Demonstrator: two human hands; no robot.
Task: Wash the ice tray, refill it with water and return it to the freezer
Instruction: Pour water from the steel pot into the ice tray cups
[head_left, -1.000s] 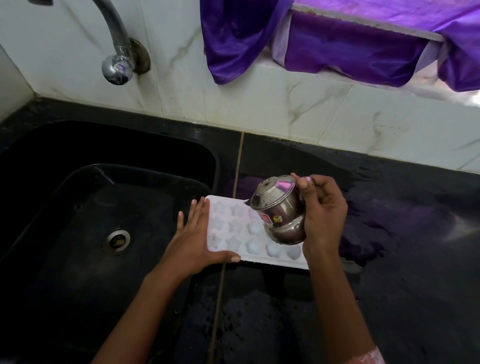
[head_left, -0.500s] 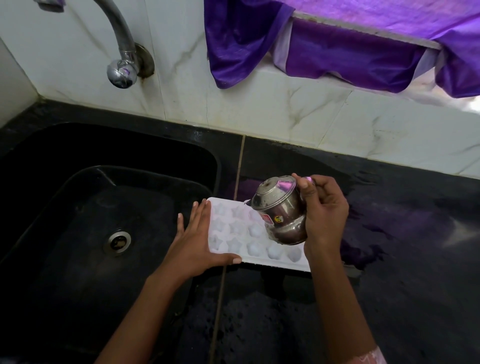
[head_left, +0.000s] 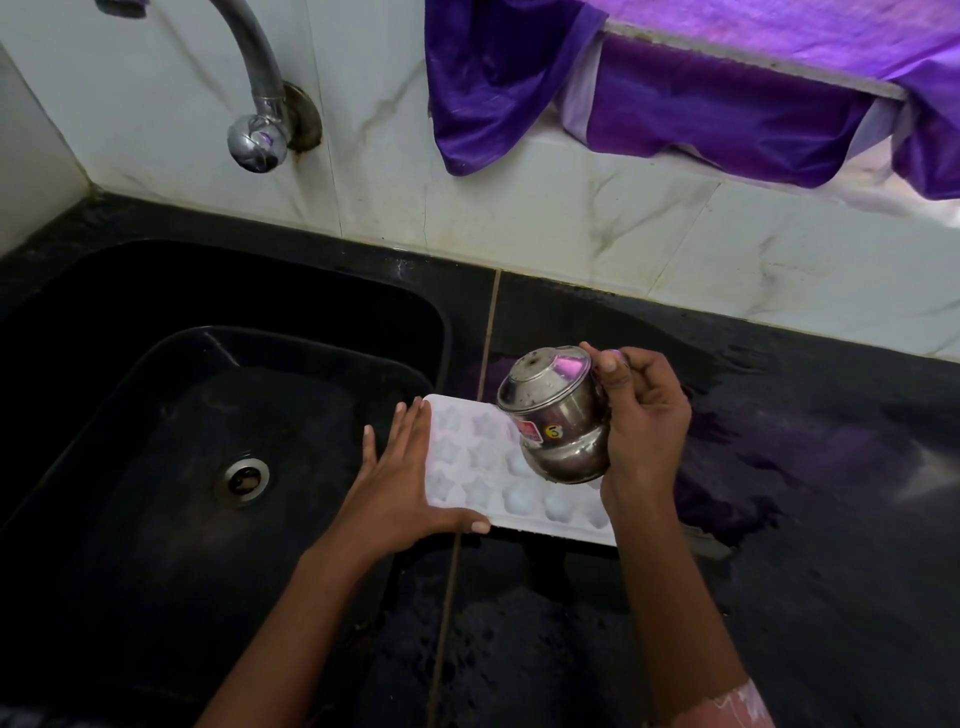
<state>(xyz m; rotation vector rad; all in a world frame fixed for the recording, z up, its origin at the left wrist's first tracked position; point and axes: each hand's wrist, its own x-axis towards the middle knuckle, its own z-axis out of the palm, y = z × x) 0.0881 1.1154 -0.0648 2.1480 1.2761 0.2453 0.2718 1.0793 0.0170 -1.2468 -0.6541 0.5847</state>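
A white ice tray (head_left: 483, 467) with star and round moulds lies flat on the wet black counter, just right of the sink. My left hand (head_left: 402, 488) clasps its left end, fingers along the short edge and thumb on the near edge. My right hand (head_left: 641, 421) grips a small steel pot (head_left: 558, 415), tipped on its side above the tray's right half, bottom facing up and left. The pot and hand hide the tray's right part. No stream of water is discernible.
A black sink (head_left: 182, 457) with a steel drain (head_left: 247, 478) fills the left. A chrome tap (head_left: 257, 104) juts from the marble wall above it. Purple cloth (head_left: 675, 83) hangs at the top right. The black counter (head_left: 805, 519) is wet around the tray.
Almost nothing moves: both hands keep their hold. The view shifts slightly.
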